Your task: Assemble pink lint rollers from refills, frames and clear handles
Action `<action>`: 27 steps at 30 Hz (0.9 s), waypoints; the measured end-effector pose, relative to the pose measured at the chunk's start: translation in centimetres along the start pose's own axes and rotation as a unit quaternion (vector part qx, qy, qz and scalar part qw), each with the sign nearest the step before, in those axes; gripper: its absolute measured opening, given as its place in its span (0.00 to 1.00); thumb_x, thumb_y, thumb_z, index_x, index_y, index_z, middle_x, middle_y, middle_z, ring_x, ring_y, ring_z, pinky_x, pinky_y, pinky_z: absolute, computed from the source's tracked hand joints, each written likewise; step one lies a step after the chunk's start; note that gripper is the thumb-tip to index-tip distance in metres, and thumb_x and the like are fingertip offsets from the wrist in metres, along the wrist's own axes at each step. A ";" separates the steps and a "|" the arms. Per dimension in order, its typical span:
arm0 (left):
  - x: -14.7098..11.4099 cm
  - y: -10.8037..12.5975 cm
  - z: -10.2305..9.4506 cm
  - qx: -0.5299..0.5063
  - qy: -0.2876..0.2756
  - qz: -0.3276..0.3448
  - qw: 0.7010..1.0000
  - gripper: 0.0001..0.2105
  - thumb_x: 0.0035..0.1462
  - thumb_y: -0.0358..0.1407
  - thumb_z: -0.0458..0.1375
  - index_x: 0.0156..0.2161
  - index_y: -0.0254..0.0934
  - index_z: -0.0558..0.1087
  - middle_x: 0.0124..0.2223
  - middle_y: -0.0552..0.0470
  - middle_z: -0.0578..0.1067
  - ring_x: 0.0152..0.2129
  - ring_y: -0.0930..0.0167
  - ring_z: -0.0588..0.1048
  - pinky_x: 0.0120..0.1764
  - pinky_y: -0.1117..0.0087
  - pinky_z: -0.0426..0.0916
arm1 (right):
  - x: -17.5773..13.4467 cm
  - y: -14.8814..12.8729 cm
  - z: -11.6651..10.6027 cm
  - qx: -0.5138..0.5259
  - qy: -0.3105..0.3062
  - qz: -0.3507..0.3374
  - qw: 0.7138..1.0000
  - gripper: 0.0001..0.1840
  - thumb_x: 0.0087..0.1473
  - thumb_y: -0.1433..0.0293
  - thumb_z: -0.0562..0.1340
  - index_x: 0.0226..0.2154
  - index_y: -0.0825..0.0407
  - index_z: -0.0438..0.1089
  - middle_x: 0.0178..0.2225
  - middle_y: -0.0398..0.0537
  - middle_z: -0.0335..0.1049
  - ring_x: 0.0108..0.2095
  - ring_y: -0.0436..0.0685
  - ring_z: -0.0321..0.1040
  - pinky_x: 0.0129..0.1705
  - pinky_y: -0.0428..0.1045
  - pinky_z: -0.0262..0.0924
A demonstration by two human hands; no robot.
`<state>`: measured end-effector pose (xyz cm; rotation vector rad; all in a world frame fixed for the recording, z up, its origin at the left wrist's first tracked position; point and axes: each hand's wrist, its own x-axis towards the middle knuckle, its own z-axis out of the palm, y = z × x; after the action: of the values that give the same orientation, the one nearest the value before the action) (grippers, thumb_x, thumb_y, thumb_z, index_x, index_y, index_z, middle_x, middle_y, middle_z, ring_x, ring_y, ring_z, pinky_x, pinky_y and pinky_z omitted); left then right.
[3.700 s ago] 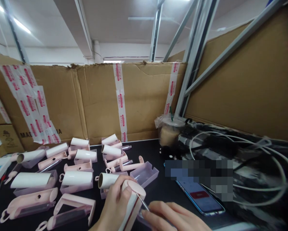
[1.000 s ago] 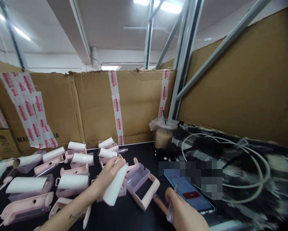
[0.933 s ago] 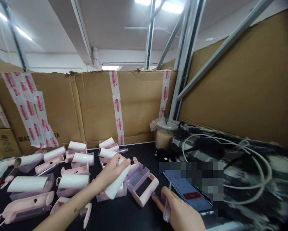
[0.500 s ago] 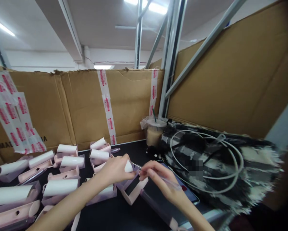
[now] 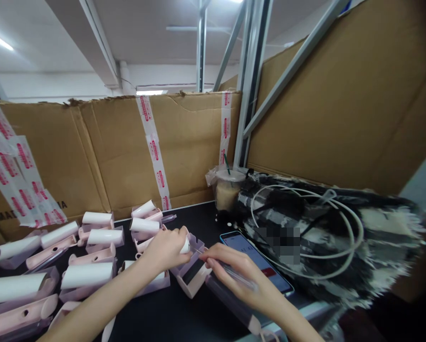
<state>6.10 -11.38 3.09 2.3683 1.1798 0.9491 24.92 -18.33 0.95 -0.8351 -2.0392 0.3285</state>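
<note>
My left hand is closed around a small white roll, most of which the fingers hide. In my right hand is a thin tool with a clear handle. Its narrow tip points left at the roll; I cannot tell whether it touches. Just below both hands lies an open pale pink and lilac case, tilted on the black tabletop. A dark translucent lilac cover with a pink end lies under my right wrist.
Several white paper rolls in pink and lilac holders spread over the left side. To the right are a lit phone, a lidded drink cup and a ragged black-and-grey cloth bearing a coiled white cable. Cardboard walls the back.
My right hand has moved slightly down, uncovering more of the phone. The tool's clear handle lies at a slightly different angle. My left hand keeps its grip on the roll.
</note>
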 end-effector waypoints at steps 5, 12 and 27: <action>-0.2 -0.7 0.0 0.004 -0.012 -0.002 1.000 0.15 0.31 0.29 0.63 0.29 0.40 0.67 0.23 0.51 0.70 0.35 0.52 0.73 0.46 0.56 0.58 | 0.5 1.5 0.5 -0.034 0.002 -0.001 0.999 0.13 0.60 0.69 0.50 0.37 0.53 0.69 0.31 0.49 0.68 0.32 0.52 0.66 0.35 0.46 0.61; 0.5 0.5 -2.2 -0.152 0.064 -0.017 0.986 0.17 0.37 0.32 0.63 0.37 0.40 0.69 0.40 0.47 0.74 0.44 0.58 0.69 0.50 0.60 0.56 | 0.2 2.5 -0.1 0.021 0.060 0.071 0.995 0.15 0.59 0.66 0.52 0.33 0.54 0.71 0.29 0.49 0.71 0.30 0.53 0.67 0.34 0.47 0.62; -0.4 -2.5 -0.5 -0.670 0.219 -0.235 0.669 0.04 0.49 0.24 0.55 0.29 0.34 0.68 0.31 0.49 0.74 0.32 0.69 0.74 0.38 0.70 0.70 | 0.7 2.1 2.6 0.176 0.119 0.122 0.969 0.15 0.58 0.64 0.53 0.32 0.55 0.71 0.26 0.46 0.70 0.27 0.53 0.67 0.32 0.46 0.60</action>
<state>4.10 -10.16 1.95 0.6244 0.6467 1.4601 23.44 -16.05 -1.19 -0.8567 -1.5954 0.6729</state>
